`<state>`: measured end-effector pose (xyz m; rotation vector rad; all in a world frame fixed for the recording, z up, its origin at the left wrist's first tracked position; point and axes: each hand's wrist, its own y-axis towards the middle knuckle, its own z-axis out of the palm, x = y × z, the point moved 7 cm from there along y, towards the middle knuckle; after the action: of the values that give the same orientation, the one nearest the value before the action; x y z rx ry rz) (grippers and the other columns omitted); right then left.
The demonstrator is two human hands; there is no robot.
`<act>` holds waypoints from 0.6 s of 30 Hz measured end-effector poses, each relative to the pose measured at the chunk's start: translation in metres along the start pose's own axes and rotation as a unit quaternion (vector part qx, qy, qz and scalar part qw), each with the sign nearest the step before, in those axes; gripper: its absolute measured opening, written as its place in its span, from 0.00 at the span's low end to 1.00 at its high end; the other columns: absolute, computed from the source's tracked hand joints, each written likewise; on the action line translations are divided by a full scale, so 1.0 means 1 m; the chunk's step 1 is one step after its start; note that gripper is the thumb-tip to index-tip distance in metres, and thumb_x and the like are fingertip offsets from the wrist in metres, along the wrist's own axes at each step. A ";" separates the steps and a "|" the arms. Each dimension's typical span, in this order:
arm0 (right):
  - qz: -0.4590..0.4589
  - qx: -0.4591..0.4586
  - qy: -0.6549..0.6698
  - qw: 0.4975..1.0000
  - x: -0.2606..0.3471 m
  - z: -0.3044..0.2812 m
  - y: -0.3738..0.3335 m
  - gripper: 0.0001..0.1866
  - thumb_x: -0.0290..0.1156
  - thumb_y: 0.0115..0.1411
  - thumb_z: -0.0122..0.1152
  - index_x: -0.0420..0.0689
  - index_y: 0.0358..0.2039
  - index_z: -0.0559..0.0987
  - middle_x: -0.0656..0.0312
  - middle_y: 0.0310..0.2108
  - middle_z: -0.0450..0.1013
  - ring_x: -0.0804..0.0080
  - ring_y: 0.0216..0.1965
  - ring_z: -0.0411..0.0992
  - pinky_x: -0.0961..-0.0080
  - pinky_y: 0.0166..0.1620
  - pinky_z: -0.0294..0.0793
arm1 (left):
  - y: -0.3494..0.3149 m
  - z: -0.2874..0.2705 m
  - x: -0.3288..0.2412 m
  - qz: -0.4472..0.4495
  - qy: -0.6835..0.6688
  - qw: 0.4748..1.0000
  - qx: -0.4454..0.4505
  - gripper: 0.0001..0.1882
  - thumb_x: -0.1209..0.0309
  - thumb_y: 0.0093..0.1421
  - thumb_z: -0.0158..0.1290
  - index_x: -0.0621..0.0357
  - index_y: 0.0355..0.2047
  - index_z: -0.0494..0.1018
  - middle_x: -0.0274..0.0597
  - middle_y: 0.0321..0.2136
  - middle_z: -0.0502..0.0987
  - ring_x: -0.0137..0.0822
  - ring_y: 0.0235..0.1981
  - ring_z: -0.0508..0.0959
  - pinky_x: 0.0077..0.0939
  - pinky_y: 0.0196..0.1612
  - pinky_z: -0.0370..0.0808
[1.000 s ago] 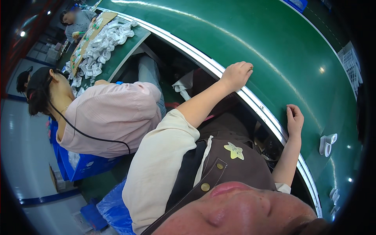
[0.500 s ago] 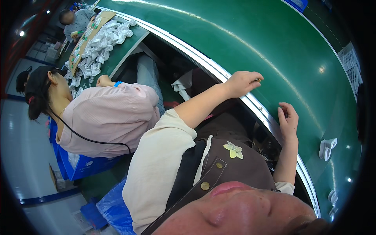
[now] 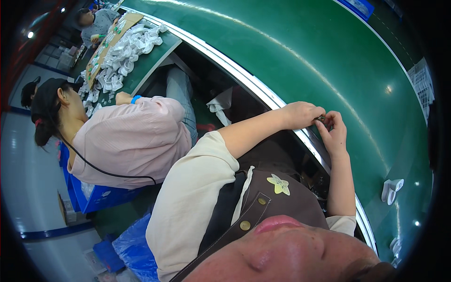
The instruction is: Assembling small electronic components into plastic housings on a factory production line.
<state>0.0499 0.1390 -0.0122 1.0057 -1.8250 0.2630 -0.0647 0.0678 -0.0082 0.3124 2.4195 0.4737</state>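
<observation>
Over the near edge of the green conveyor belt (image 3: 300, 28), my two hands meet. My left hand (image 3: 300, 115) pinches a small dark part with a metallic glint (image 3: 320, 118) between thumb and fingertips; its kind is too small to make out. From the other side, the curled thumb and fingers of my right hand (image 3: 335, 135) close on the same part. The fingers cover much of it. To the right of my right hand, a white plastic piece with two rounded ends (image 3: 391, 191) stands on the belt.
More white pieces (image 3: 395, 246) lie farther down the belt. A metal rail (image 3: 225, 63) edges it. At left, a co-worker in a pink top (image 3: 131, 138) sits by a heap of white parts (image 3: 124, 56); another person (image 3: 96, 28) works beyond. A blue crate (image 3: 101, 197) stands behind the co-worker.
My left hand has moved slightly right and nearer with the small part. My right hand has risen to meet it and closed its fingers on the part.
</observation>
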 end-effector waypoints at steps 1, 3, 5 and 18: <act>-0.003 0.009 -0.022 1.000 -0.003 -0.001 0.002 0.15 0.30 0.51 0.71 0.42 0.36 0.74 0.65 0.26 0.69 0.77 0.24 0.65 0.78 0.28 0.67 | 0.000 0.001 0.002 -0.040 -0.004 0.999 0.016 0.13 0.73 0.55 0.58 0.57 0.41 0.72 0.46 0.31 0.79 0.48 0.36 0.80 0.40 0.38 0.76; -0.006 0.018 -0.043 0.999 -0.005 -0.002 0.005 0.15 0.30 0.51 0.71 0.42 0.35 0.74 0.65 0.26 0.70 0.77 0.24 0.65 0.78 0.28 0.67 | 0.001 0.003 0.006 -0.081 -0.007 0.996 0.031 0.13 0.74 0.55 0.57 0.56 0.42 0.71 0.46 0.31 0.79 0.48 0.36 0.79 0.40 0.39 0.76; 0.007 0.011 -0.009 1.000 -0.005 -0.002 0.006 0.14 0.30 0.50 0.71 0.41 0.35 0.75 0.65 0.27 0.71 0.77 0.23 0.65 0.78 0.28 0.67 | 0.001 0.005 0.005 -0.068 -0.025 0.997 0.033 0.14 0.74 0.56 0.57 0.56 0.43 0.71 0.47 0.33 0.79 0.48 0.38 0.79 0.40 0.40 0.76; -0.019 0.021 0.016 0.999 -0.006 0.011 0.008 0.12 0.27 0.52 0.68 0.41 0.36 0.77 0.64 0.29 0.73 0.76 0.25 0.67 0.79 0.31 0.68 | 0.004 -0.004 -0.006 -0.033 -0.041 0.998 0.043 0.31 0.78 0.58 0.54 0.55 0.62 0.60 0.51 0.40 0.78 0.50 0.41 0.79 0.38 0.43 0.77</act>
<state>0.0377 0.1408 -0.0200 1.0578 -1.7761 0.2939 -0.0626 0.0682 -0.0008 0.2827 2.3656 0.3227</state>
